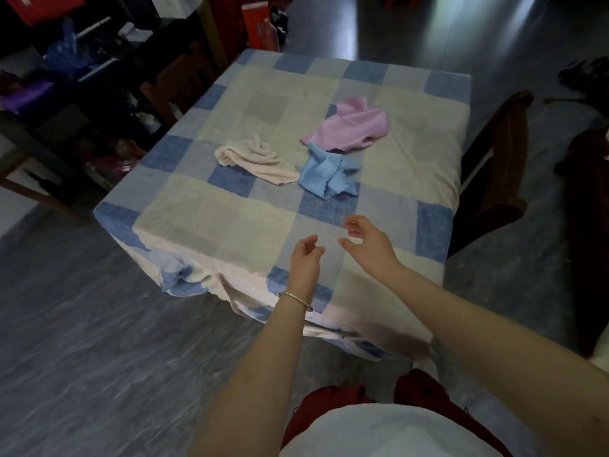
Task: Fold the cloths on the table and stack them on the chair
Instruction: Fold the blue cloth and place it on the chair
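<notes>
While three crumpled cloths (pixel 324 151) lie apart, left hand (pixel 304 258) and right hand (pixel 365 240) hover loose-fingered, each grip empty.

Cluttered shelf (pixel 66 103) left: blue bag (pixel 66 57), red box (pixel 39 8).

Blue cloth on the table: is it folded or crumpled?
Crumpled, not folded. The blue cloth lies bunched in a heap, with uneven creases and loose corners sticking out.

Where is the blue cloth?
Head view: the blue cloth lies crumpled on the middle of the checked tablecloth, just in front of the lilac cloth, right of the cream cloth.
</notes>
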Motion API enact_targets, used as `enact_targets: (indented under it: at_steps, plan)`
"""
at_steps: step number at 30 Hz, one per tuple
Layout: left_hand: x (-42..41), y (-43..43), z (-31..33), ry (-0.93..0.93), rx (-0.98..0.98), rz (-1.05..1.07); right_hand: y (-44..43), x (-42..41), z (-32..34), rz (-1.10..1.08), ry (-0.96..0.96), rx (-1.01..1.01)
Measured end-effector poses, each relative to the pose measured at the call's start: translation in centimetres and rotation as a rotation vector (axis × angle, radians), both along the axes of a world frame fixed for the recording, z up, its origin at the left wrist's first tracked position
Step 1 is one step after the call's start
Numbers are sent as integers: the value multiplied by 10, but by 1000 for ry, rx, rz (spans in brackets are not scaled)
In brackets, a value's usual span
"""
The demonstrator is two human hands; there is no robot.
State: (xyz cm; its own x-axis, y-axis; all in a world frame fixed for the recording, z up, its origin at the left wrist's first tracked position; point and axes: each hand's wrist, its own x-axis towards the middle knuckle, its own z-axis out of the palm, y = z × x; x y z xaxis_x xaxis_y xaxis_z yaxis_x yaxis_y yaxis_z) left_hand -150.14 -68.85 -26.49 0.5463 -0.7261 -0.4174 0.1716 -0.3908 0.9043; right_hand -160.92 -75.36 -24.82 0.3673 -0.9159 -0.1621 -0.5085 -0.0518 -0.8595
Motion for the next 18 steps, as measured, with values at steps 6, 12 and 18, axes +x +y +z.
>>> enact_targets:
  at_steps: [6,12,18]
  plan:
    - [-28,-34,3,-18,19,119,-43,-21,0,125,20,4]
    - [-71,-62,14,25,27,244,-84,-48,10,253,25,4]
    - [-114,-92,22,-1,27,341,-114,-80,18,317,-22,10]
